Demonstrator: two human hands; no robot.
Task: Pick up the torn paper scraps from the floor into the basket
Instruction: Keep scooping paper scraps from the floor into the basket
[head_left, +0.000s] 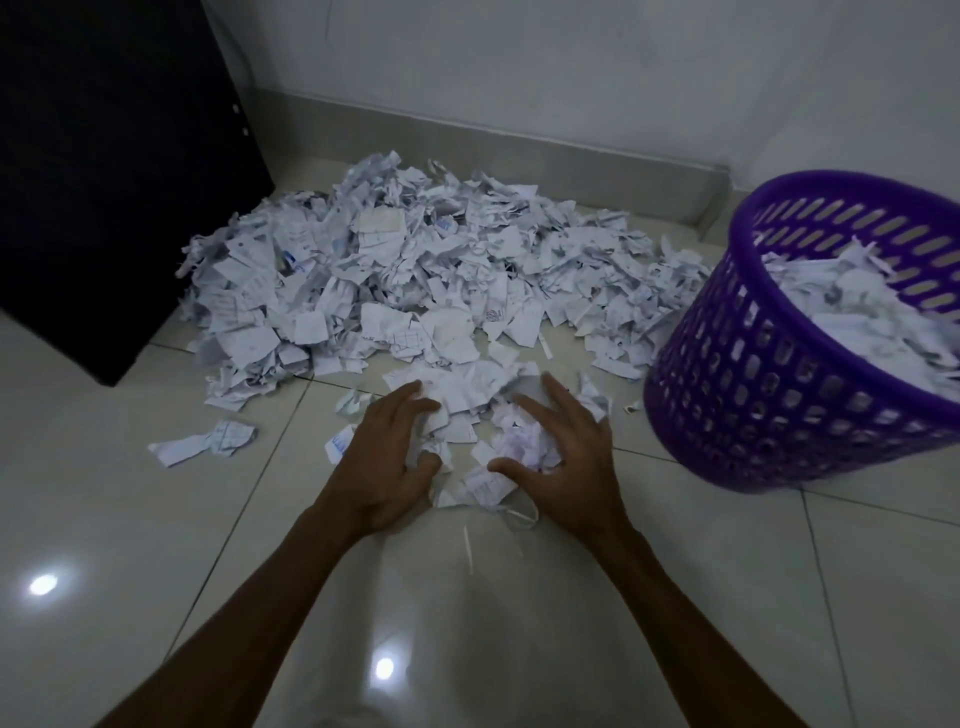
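- A large heap of torn paper scraps (415, 270) is spread over the pale tiled floor (130, 519) in the upper middle of the frame, reaching back toward the skirting of the white wall (571, 78).
- A smaller cluster of scraps (470, 415) is seen just below the heap, near the centre of the frame, with a few loose pieces lying apart to its left.
- The left hand (384, 457) is placed palm down on the left side of this small cluster, its fingers (410, 395) spread and bent slightly over the paper; scraps are touched and partly cupped under it, but no piece is pinched.
- The right hand (561, 457) is placed on the right side of the same cluster, its fingers spread wide and curved inward, with the thumb pointed toward the left hand; crumpled scraps are cupped between the two hands.
- Whether any paper is gripped beneath either palm cannot be told.
- Both forearms are seen entering from the bottom of the frame and converging toward the centre.
- A purple slotted basket (769, 405) is seen at the right edge of the frame, standing on the floor just beside the heap and appearing tilted in the wide-angle view; it is already filled to a good part with white scraps.
- A dark panel (104, 182) is set in the upper left of the frame, its lower edge resting on the floor beside the heap.
- Two bright light reflections are seen on the glossy tiles in the lower left and lower middle of the frame.
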